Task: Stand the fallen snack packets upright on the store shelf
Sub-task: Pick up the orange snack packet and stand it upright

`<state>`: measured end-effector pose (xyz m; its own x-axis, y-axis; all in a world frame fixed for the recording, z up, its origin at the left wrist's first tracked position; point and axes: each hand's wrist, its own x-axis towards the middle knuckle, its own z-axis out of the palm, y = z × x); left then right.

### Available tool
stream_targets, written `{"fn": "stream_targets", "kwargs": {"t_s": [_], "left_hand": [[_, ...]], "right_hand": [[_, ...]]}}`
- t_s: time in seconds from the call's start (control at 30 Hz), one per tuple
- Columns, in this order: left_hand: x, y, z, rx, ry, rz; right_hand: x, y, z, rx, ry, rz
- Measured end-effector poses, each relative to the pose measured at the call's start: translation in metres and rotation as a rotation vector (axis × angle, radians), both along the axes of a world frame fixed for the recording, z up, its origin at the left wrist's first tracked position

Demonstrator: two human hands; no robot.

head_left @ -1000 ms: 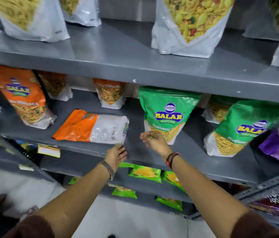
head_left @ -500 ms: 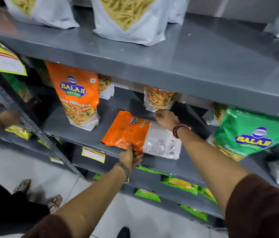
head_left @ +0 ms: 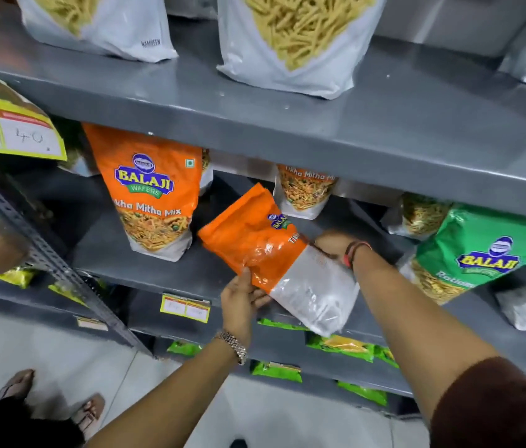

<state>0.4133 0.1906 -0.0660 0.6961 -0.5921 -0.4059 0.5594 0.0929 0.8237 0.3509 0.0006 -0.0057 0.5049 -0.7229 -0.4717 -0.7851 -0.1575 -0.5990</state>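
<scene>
Bare shelf (head_left: 171,276) lies near, left of the tilted orange packet (head_left: 255,244); an upright orange packet (head_left: 155,195) blocks farther left, a green packet (head_left: 478,250) blocks right.

A yellow price sign (head_left: 9,124) hangs at the top left, with "40" written on it. A small yellow price tag (head_left: 185,308) sticks to the front edge of a grey shelf. Thin green packs (head_left: 341,347) lie flat on the low shelves. The floor (head_left: 145,376) is pale and smooth. Two feet in sandals (head_left: 88,412) stand at the bottom left.
</scene>
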Motion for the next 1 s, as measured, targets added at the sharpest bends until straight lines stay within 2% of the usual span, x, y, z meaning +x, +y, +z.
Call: {"fn": "stream_targets", "kwargs": {"t_s": [0.1,0.23,0.4,0.53,0.63,0.73,0.83,0.9,1.0], "left_hand": [[0.012,-0.001,0.027,-0.009,-0.121,-0.001],[0.032,-0.008,0.061,-0.027,-0.319,-0.038],[0.051,-0.018,0.089,-0.061,-0.546,-0.124],[0.057,-0.024,0.083,-0.016,-0.554,-0.192],[0.058,-0.024,0.071,0.040,-0.556,-0.195],[0.050,-0.018,0.061,0.213,-0.409,-0.228],[0.028,-0.008,0.052,0.322,-0.230,-0.515],[0.018,-0.009,0.047,0.325,-0.224,-0.588],[0.013,-0.022,0.045,0.337,-0.228,-0.542]], "right_hand": [[-0.020,-0.002,-0.003,0.179,-0.199,-0.213],[-0.041,0.008,0.017,0.167,-0.336,-0.270],[-0.051,0.016,0.023,0.125,-0.612,-0.401],[-0.053,0.025,0.006,0.021,-0.592,-0.418],[-0.053,0.028,-0.002,0.018,-0.632,-0.444],[-0.053,0.028,-0.001,0.076,-0.648,-0.449],[-0.055,0.029,-0.002,0.059,-0.614,-0.430],[-0.057,0.031,-0.003,0.019,-0.587,-0.415],[-0.063,0.042,-0.005,0.016,-0.567,-0.416]]}}
